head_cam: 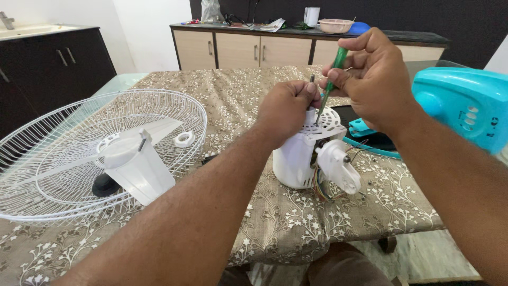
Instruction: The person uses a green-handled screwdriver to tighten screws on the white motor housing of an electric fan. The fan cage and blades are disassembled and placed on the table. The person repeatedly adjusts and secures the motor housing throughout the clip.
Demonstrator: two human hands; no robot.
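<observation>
1. White wire fan guard (79,153) lies flat at the table's left edge, overhanging it a little. A translucent fan blade (135,164) and a white ring nut (185,139) rest inside it. A knock from the forearm could tip the guard off that edge, judging by how near the arm passes.

2. The left hand (286,111) is closed around the top of the white fan motor housing (304,153), which stands near the table's front edge. If this grip loosens, the housing could twist or topple under the tool's push.

3. The right hand (373,74) pinches a green-handled screwdriver (330,79) with its fingers curled tight, the shaft angled down into the housing's slotted top. Whether the tip sits in a screw cannot be told. A tilted shaft could slip out and jab the left fingers just beside it, or chew up the screw head.

4. Coloured wires (323,188) hang from the housing's underside beside a white gear box (341,167). They could snag or pull loose if the housing turns.

5. A turquoise fan body (465,106) sits at the table's right edge, near the right wrist, and could be nudged off.
</observation>
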